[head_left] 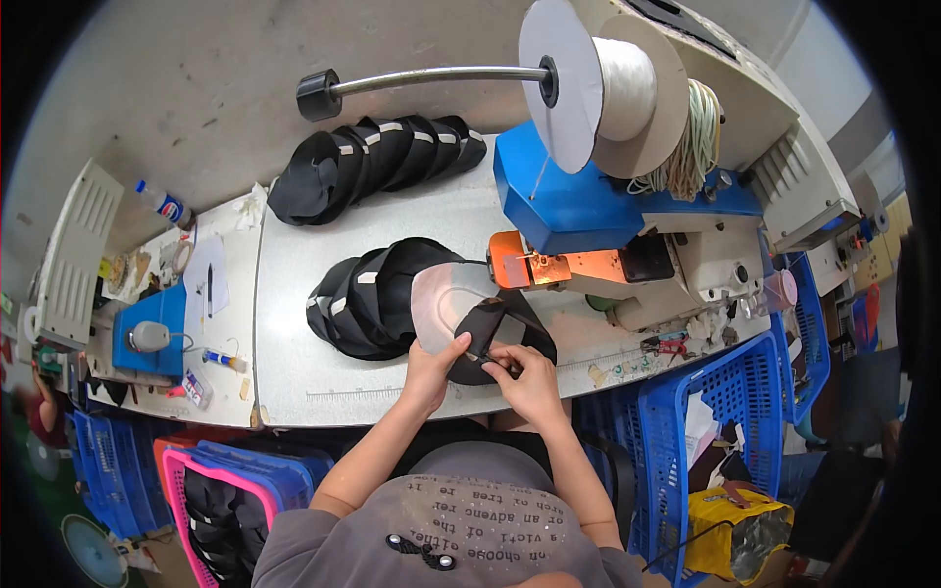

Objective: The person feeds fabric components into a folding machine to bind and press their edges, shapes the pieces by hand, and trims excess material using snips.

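Over the front of the white worktable (343, 387), both hands hold a black shoe upper (534, 333), a curved piece with a pale pinkish panel (446, 294). My left hand (433, 372) pinches its edge with the thumb on top. My right hand (529, 387) is closed at the near edge, fingertips close to the left hand's. A nested stack of black uppers (368, 294) with small white labels lies just left of the held piece. Behind it lies a longer black stack (382, 162). The machine's orange head (529, 265) stands just beyond my hands.
A blue-covered machine (559, 196) carries a large spool of white tape (625, 88) on a metal rod. A ruler strip (353, 394) runs along the front edge. Blue baskets (657, 441) stand at right, a pink-rimmed basket (176, 490) at left. A bottle (165, 204) lies back left.
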The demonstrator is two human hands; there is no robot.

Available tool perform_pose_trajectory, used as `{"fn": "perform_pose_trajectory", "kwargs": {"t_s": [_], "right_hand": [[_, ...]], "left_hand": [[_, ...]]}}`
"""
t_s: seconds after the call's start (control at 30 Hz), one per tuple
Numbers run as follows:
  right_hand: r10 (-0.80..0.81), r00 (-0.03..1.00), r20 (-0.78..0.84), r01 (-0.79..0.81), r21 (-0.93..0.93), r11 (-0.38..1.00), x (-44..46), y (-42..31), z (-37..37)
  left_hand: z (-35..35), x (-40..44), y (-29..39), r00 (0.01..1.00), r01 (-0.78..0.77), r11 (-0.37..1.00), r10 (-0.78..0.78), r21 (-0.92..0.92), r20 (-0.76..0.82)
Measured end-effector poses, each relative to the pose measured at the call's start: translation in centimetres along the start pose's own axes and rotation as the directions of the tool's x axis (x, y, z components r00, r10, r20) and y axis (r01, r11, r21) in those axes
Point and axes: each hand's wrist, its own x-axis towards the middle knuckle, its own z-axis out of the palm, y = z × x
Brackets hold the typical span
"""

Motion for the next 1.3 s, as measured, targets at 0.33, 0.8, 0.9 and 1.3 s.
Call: {"fn": "perform_pose_trajectory", "kwargs": {"t_s": [0.33,0.8,0.9,1.3], "right_hand": [[0.104,0.990,0.100,-0.113,0.088,0.990,-0.5,-1.1,0.2],[-0.147,0.989,-0.009,0.146,-0.054,0.988,-0.7,-1.7,-1.0],[-0.154,0.988,-0.016,0.151,-0.121,0.981,-0.7,-1.2,-1.1],[0.060,0.986,0.158,-0.062,0.008,0.998,-1.6,-2.6,-1.7]], "left_hand": [[-1.0,1.0,1.9,1.000,-0.014,0.998,0.015,0.058,-0.018],[-2.3,1.3,2.7,0.977,0.029,0.999,-0.036,0.034,0.211],[-3.0,0.6,2.8,0.932,0.299,0.954,-0.298,0.028,0.204],[-3.2,1.3,4.6,0.959,0.035,0.911,-0.147,0.412,0.243]]}}
